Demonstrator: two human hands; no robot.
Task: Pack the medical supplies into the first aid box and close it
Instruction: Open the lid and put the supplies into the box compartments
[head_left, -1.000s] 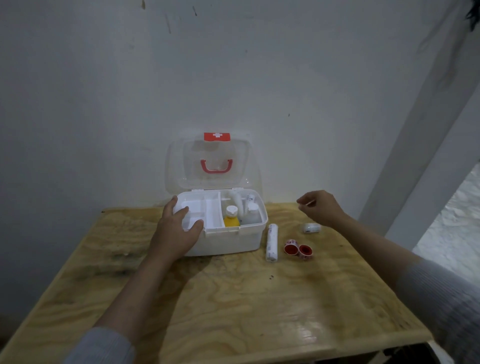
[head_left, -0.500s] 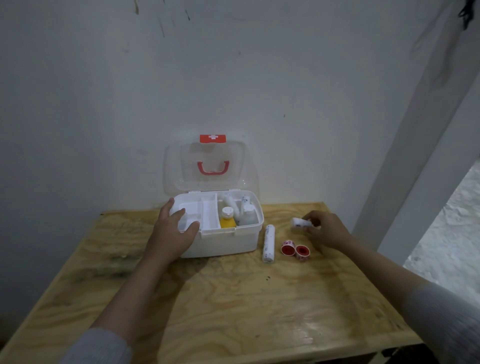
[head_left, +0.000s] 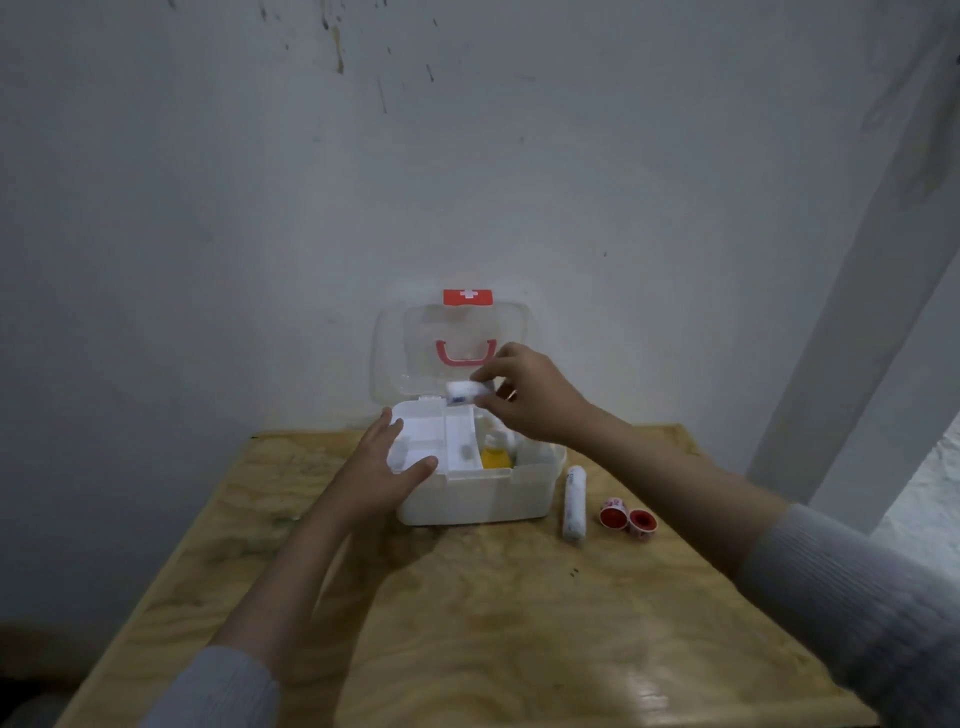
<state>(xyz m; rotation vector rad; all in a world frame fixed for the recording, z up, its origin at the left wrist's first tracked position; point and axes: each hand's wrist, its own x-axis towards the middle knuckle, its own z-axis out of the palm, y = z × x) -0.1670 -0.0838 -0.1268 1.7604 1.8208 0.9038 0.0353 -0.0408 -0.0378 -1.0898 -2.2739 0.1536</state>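
Plywood table (head_left: 467, 623): right hand (head_left: 530, 395) pinches small roll (head_left: 464, 392) above first aid box (head_left: 483, 493)

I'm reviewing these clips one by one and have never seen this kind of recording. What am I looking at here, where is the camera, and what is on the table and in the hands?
There is no machine: a person wears one wide-angle camera on the head, looking down at their own two bare hands. On the wooden table stands a white first aid box with its clear lid open and upright. The left hand rests on the box's front left corner, steadying it. The right hand holds a small white container in its fingers above the box. Inside, a yellow bottle shows. To the right of the box, on the table, lie a white bandage roll and two red tape rolls.
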